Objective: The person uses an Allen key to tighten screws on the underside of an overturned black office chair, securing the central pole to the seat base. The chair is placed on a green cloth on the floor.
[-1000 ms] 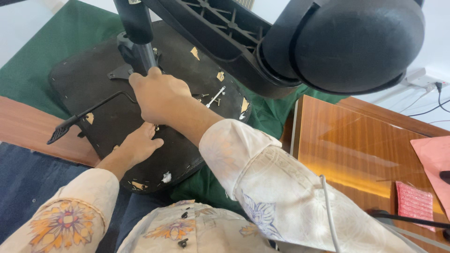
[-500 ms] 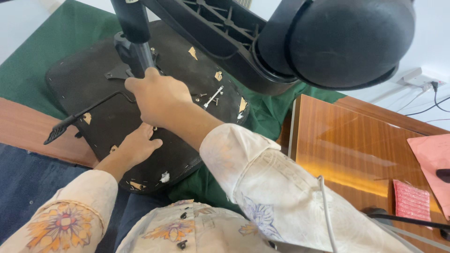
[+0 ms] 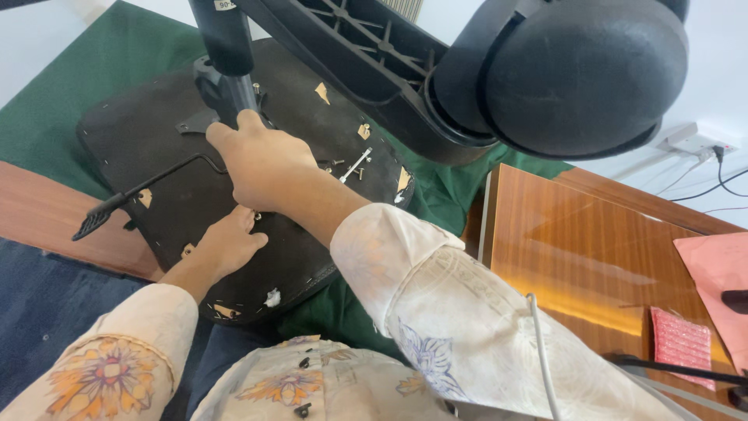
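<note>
The upturned black chair seat (image 3: 312, 140) lies on the green cloth (image 3: 78, 78), its near edge overhanging the table (image 3: 47, 226), right hand (image 3: 261, 160) fingers curled closed beside the column (image 3: 227, 54), left hand (image 3: 230, 242) fingers resting loosely open on it.

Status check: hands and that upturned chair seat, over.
Right hand at the column base. Left hand flat on the seat underside. Loose screws nearby; lever alongside.

Right hand (image 3: 261, 164) extended forward, fingers curled; left hand (image 3: 230, 242) flat, palm down, just below.
</note>
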